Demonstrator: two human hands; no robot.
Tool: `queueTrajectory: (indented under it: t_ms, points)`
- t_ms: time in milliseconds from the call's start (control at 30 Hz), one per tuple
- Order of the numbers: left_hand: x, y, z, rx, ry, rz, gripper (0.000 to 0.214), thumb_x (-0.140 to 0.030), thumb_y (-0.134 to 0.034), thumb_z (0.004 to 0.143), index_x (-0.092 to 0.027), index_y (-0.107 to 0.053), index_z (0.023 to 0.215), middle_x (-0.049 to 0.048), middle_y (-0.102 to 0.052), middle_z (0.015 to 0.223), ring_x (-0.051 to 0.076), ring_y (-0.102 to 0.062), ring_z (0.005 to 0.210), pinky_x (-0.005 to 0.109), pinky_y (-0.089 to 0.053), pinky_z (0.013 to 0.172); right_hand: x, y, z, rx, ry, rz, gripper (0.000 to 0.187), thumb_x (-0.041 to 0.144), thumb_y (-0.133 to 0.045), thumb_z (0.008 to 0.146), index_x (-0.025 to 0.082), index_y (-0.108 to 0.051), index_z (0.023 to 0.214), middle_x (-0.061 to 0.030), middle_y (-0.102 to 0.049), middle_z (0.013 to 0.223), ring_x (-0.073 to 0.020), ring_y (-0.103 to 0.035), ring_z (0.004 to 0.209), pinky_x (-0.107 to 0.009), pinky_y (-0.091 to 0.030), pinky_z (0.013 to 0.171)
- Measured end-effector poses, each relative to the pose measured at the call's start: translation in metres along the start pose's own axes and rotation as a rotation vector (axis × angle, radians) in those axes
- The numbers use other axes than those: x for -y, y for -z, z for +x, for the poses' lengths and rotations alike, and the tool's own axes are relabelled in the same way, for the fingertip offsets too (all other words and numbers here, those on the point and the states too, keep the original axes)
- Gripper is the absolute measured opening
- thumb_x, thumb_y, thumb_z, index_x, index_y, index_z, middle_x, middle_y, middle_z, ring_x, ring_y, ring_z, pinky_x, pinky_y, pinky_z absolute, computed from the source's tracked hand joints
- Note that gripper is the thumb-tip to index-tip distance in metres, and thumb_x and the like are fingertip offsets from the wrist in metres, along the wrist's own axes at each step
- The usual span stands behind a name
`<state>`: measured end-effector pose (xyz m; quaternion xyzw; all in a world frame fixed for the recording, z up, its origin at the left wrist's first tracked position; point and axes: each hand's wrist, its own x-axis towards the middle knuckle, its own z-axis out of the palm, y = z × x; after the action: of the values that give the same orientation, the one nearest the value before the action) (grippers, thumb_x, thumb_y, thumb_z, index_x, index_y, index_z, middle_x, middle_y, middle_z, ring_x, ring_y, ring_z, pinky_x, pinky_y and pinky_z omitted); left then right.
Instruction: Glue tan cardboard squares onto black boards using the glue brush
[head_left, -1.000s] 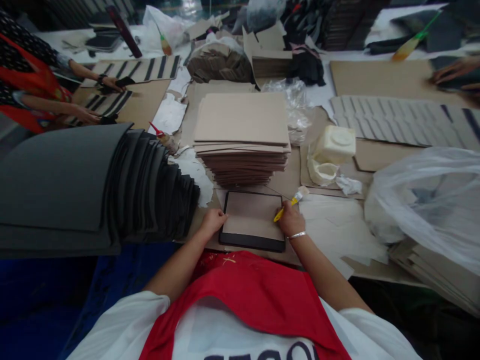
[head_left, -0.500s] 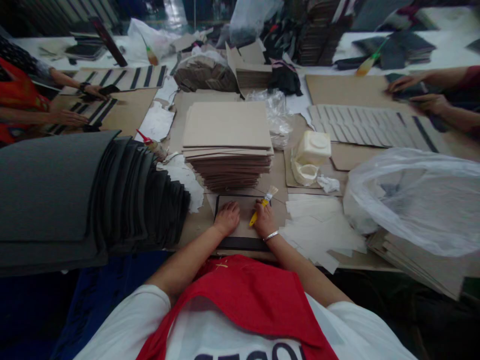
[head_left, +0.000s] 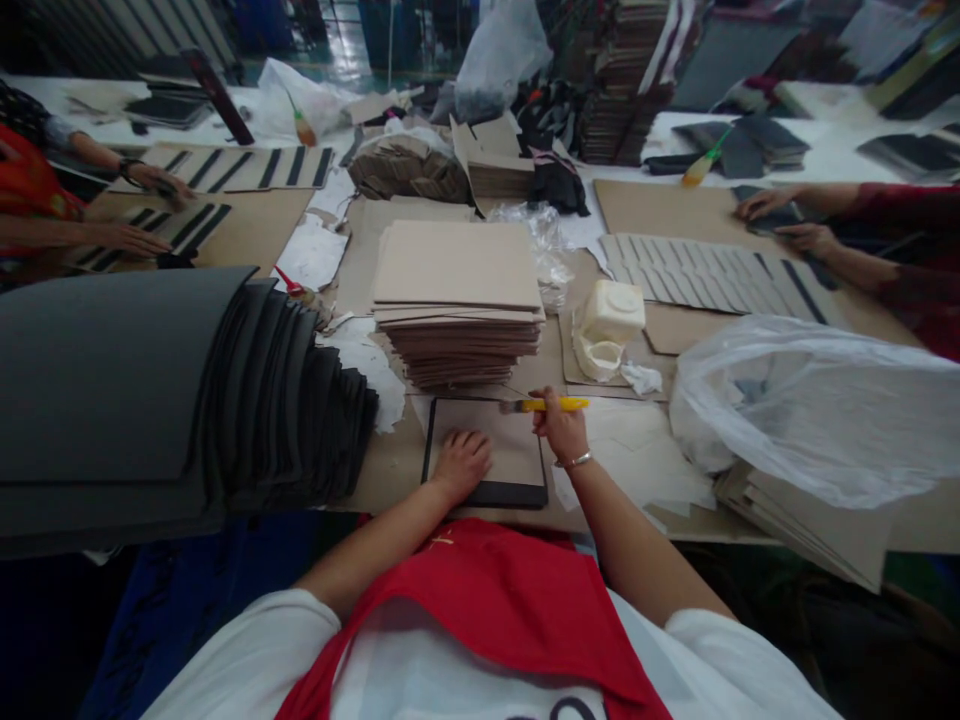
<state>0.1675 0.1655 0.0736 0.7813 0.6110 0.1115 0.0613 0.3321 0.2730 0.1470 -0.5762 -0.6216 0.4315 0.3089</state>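
Note:
My left hand (head_left: 463,465) lies flat, fingers stretched out, on a brown board (head_left: 517,450) with black edging along its left, right and front sides. In my right hand (head_left: 562,428) is a paintbrush (head_left: 559,405) with a yellow handle, held about level with its bristles pointing left over the board's far right part. Whether the bristles touch the board I cannot tell. Just beyond the board stands a tall stack of brown boards (head_left: 457,262).
At left is a big pile of dark grey sheets (head_left: 112,370). To the right are a cut-open cream plastic jug (head_left: 613,315), thin pale sheets (head_left: 637,440) and a clear plastic bag (head_left: 810,400). Co-workers' hands (head_left: 127,238) work at far left, others (head_left: 806,238) at far right.
My right hand has lifted off the board and moved right, turning the brush from slanted to level with its bristles leftward. My left hand has shifted slightly toward me and right.

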Motion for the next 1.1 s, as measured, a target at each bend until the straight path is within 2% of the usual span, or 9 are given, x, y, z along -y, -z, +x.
queueTrajectory:
  t_ms: [133,200,267,367,533,700,800,900,1100]
  points:
    - [0.0,-0.003,-0.006,-0.048,-0.002,-0.015,0.039,-0.038,-0.049,0.086,-0.021,-0.056,0.12,0.0086,-0.056,0.125,0.027,-0.045,0.116,0.047,-0.031,0.102,0.017,-0.062,0.007,0.19,-0.325,0.379,0.029,0.045,-0.059,0.075,0.016,-0.058,0.071,0.0018,-0.057,0.053,-0.0087,-0.05,0.039,-0.023,-0.047,0.045]
    - [0.001,-0.004,-0.005,-0.044,0.003,-0.021,0.039,-0.039,-0.048,0.086,-0.021,-0.057,0.119,0.0095,-0.055,0.125,0.028,-0.045,0.114,0.047,-0.035,0.099,0.016,-0.089,0.01,0.213,-0.381,0.419,0.026,0.041,-0.065,0.071,0.017,-0.055,0.066,0.0023,-0.055,0.05,-0.0089,-0.049,0.039,-0.023,-0.045,0.042]
    - [0.0,-0.005,-0.004,-0.043,0.006,-0.036,0.039,-0.039,-0.048,0.086,-0.021,-0.058,0.119,0.0093,-0.056,0.125,0.028,-0.045,0.113,0.046,-0.037,0.096,0.008,-0.096,0.014,0.183,-0.388,0.42,0.025,0.039,-0.066,0.07,0.018,-0.053,0.064,0.0039,-0.053,0.047,-0.0083,-0.047,0.038,-0.021,-0.043,0.04]
    - [-0.001,-0.008,-0.005,-0.06,0.004,-0.05,0.039,-0.038,-0.047,0.087,-0.022,-0.057,0.121,0.0082,-0.057,0.124,0.028,-0.046,0.112,0.046,-0.034,0.1,-0.015,-0.066,0.021,0.098,-0.388,0.398,0.023,0.036,-0.065,0.07,0.018,-0.054,0.063,0.0052,-0.052,0.045,-0.0077,-0.045,0.036,-0.02,-0.041,0.038]
    - [0.001,-0.015,-0.006,-0.085,-0.029,-0.043,0.039,-0.038,-0.045,0.087,-0.019,-0.059,0.12,0.0102,-0.056,0.126,0.028,-0.046,0.115,0.046,-0.029,0.104,-0.049,0.024,0.013,-0.086,-0.403,0.347,0.019,0.035,-0.062,0.071,0.017,-0.057,0.072,0.0055,-0.054,0.047,-0.0075,-0.047,0.037,-0.021,-0.045,0.041]
    - [0.001,-0.017,-0.006,-0.076,-0.029,-0.027,0.041,-0.039,-0.046,0.087,-0.018,-0.059,0.12,0.0106,-0.057,0.126,0.028,-0.046,0.115,0.046,-0.031,0.104,-0.069,0.079,-0.006,-0.12,-0.253,0.246,0.031,0.041,-0.05,0.082,0.021,-0.055,0.105,0.0026,-0.064,0.068,-0.0082,-0.054,0.047,-0.023,-0.048,0.052]
    - [-0.001,-0.018,-0.006,-0.073,-0.019,-0.004,0.041,-0.039,-0.047,0.087,-0.018,-0.059,0.12,0.0111,-0.057,0.126,0.028,-0.047,0.115,0.046,-0.031,0.104,-0.088,0.089,-0.015,-0.144,-0.069,-0.207,0.03,0.035,-0.045,0.087,0.023,-0.052,0.114,-0.0028,-0.065,0.085,-0.0121,-0.059,0.068,-0.024,-0.046,0.065]
    - [-0.003,-0.017,-0.006,-0.061,-0.01,0.013,0.041,-0.038,-0.047,0.086,-0.018,-0.059,0.12,0.0119,-0.057,0.126,0.028,-0.047,0.116,0.046,-0.031,0.104,-0.109,0.085,-0.018,-0.131,-0.008,-0.734,0.024,0.024,-0.051,0.084,0.018,-0.056,0.107,-0.0092,-0.062,0.09,-0.0177,-0.054,0.083,-0.026,-0.04,0.073]
    - [-0.008,-0.008,-0.004,0.011,0.023,0.032,0.038,-0.037,-0.048,0.086,-0.021,-0.058,0.119,0.0108,-0.055,0.127,0.027,-0.047,0.117,0.045,-0.033,0.103,-0.126,0.08,-0.014,-0.123,0.037,-0.857,0.026,0.013,-0.042,0.086,0.014,-0.056,0.108,-0.0101,-0.059,0.085,-0.0187,-0.05,0.082,-0.027,-0.035,0.074]
